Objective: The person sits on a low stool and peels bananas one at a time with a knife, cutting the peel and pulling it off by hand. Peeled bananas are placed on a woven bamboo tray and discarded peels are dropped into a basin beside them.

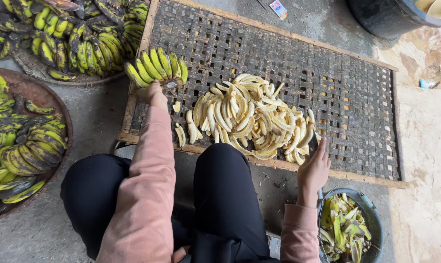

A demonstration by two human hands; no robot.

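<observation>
My left hand (151,93) grips a bunch of green-yellow bananas (157,67) at its stem end, over the near left corner of a woven bamboo tray (327,87). A heap of peeled pale bananas (249,117) lies on the tray's near side. My right hand (314,168) rests at the tray's front edge beside the heap, closed on a dark knife whose blade (313,145) pokes up past the fingers. Both sleeves are pink and my knees in black trousers sit below.
Piles of unpeeled bananas fill a round basket (59,29) at the top left and a flat round tray (45,92) at the left. A bucket of peels (344,226) stands by my right wrist. A dark tub (391,19) sits at the top right on concrete.
</observation>
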